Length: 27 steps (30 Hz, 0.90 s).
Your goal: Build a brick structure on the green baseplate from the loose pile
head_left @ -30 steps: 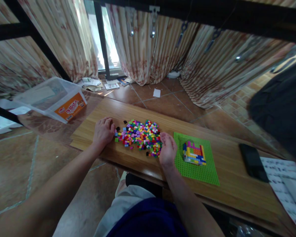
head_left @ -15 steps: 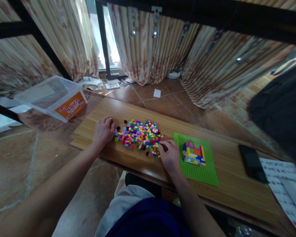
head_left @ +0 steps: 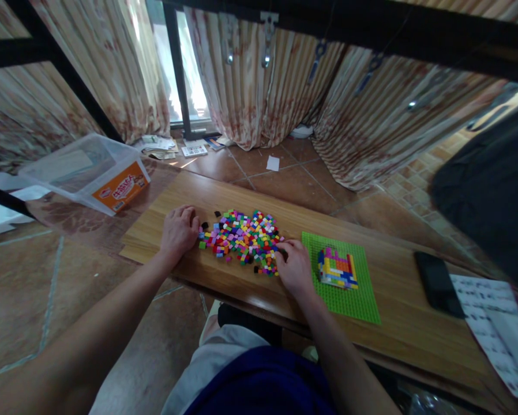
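Note:
A loose pile of small multicoloured building bricks lies spread on the wooden bench top. At the pile's left end my left hand rests on the wood, fingers loosely bent and holding nothing I can see. My right hand is at the pile's right edge, thumb and forefinger brought together; whatever they pinch is too small or hidden to make out. Just right of that hand lies a green studded baseplate. On it sits a low, blocky brick build in yellow, blue, white, red, orange and pink.
A clear plastic box with an orange label stands at the bench's left end. Toward the right end are a black phone-like slab and printed sheets. Metal clips hang from a dark bar above. Patterned curtains hang behind.
The whole view has shifted slightly, so everything sits a little further left. Both hands keep nearly the same places by the bricks; the build looks unchanged.

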Available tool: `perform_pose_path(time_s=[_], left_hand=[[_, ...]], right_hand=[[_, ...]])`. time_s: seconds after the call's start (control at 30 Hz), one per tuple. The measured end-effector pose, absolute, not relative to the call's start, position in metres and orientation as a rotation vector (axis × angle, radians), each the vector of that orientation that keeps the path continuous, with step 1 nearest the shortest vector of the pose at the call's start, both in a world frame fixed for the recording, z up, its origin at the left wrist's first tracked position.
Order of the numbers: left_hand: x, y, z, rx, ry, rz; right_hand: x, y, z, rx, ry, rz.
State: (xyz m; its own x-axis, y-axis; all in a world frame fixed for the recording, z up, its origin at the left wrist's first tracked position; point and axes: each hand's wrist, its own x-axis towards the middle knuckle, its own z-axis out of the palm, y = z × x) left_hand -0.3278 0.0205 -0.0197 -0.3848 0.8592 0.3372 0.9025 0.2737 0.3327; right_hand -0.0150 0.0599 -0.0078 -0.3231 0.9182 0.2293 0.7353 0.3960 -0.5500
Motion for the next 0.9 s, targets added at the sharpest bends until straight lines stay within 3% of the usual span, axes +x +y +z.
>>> perform_pose_path(time_s=[0.6,0.9], left_hand=[[-0.330,0.022,-0.023,-1.698,-2.399,-0.729],[-0.312,-0.002,0.003,-1.318,-2.352,-1.312]], right_hand=[[-0.009,0.060,-0.008,-1.219,-2.105,0.617],[-0.002,0.033,0.017,-1.232,-1.632,1.054]])
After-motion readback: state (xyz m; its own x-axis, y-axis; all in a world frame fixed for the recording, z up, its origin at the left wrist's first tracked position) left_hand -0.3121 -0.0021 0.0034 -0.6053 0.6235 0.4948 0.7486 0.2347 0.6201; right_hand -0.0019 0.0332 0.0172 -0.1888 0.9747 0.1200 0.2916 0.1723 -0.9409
